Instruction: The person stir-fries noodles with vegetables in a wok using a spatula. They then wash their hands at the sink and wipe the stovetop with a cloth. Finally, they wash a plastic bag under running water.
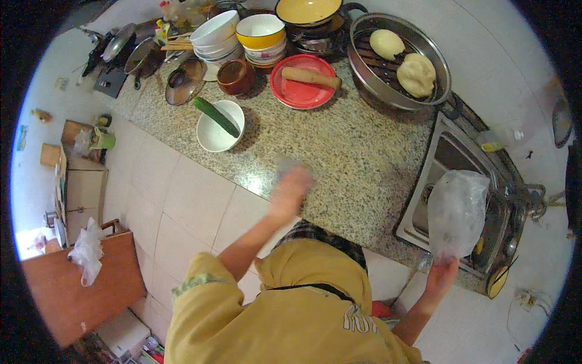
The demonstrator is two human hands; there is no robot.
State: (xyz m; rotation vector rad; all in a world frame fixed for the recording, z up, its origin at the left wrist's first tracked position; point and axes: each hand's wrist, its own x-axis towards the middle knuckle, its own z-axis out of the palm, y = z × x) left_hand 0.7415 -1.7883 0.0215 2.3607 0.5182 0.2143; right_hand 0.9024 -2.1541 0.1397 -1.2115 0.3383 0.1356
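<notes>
My right hand (443, 271) grips the end of a translucent plastic bag (457, 214), which hangs puffed out over the stainless steel sink (416, 214). My left hand (291, 189) is low over the front edge of the granite countertop (354, 173), blurred by motion. A greyish smear shows at its fingertips; whether that is a held thing I cannot tell. Beyond that hand, a white bowl (209, 136) has a cucumber (216, 117) leaning across it. Farther back lies a red plastic plate (302, 98) with a brown, rod-shaped item (311, 78) across it.
A steamer pan (357, 75) at the back right holds two pale dough-like rounds (416, 75). Stacked bowls (213, 34), a brown pot (235, 77), a glass lid (193, 84) and a yellow pan (309, 11) line the back. A wooden table (104, 268) stands left.
</notes>
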